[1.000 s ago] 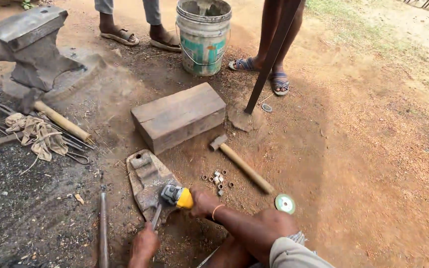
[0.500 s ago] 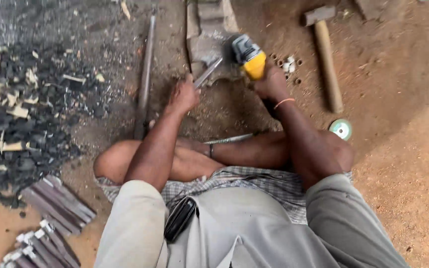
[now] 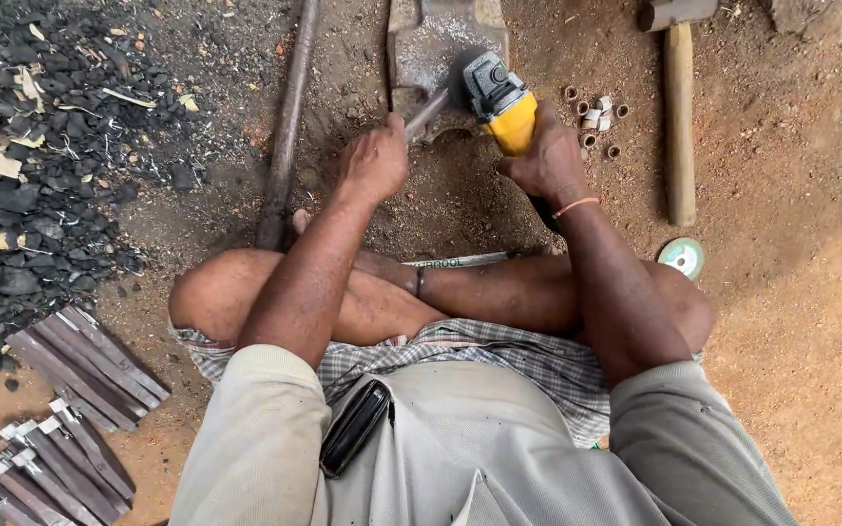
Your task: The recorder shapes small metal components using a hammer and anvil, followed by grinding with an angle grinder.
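I sit cross-legged on bare earth. My right hand grips the yellow body of an angle grinder, whose grey head points at a flat metal block on the ground. My left hand is closed around a thin grey metal piece that rests against the block's near edge, just left of the grinder head. Both forearms reach forward over my knees.
A long iron rod lies left of my left hand. A wooden-handled hammer lies on the right, with several small metal rings beside it and a green grinding disc. Charcoal and stacked metal strips lie to the left.
The view has dropped from the yard ahead, with an anvil, bucket and other people's feet, down to my lap. Both hands stay on the grinder and metal piece.
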